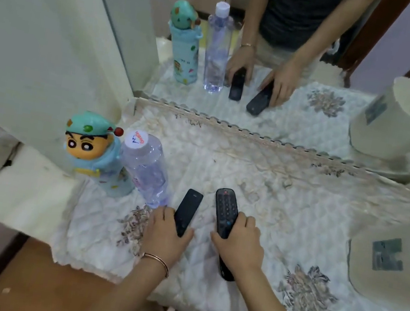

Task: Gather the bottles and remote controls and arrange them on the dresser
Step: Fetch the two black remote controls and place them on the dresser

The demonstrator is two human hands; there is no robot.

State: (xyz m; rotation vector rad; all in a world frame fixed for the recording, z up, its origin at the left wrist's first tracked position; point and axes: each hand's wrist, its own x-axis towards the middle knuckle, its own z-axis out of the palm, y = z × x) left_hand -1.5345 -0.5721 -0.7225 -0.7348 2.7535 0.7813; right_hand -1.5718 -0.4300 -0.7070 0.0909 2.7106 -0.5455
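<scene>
Two bottles stand upright side by side at the left of the dresser top (262, 182): a cartoon-faced bottle with a green cap (94, 152) and a clear plastic water bottle with a white cap (145, 169). To their right lie two black remotes. My left hand (165, 233) grips the lower end of the small plain remote (187, 211). My right hand (239, 243) wraps around the middle of the longer buttoned remote (226, 214); its tail sticks out under my wrist. Both remotes rest on the quilted cloth, pointing away from me.
A mirror (310, 64) stands at the back of the dresser and reflects the bottles, remotes and hands. A cream plastic container (381, 268) sits at the right edge. A white wall panel (40, 44) borders the left side. The cloth's front left corner hangs near the dresser's edge.
</scene>
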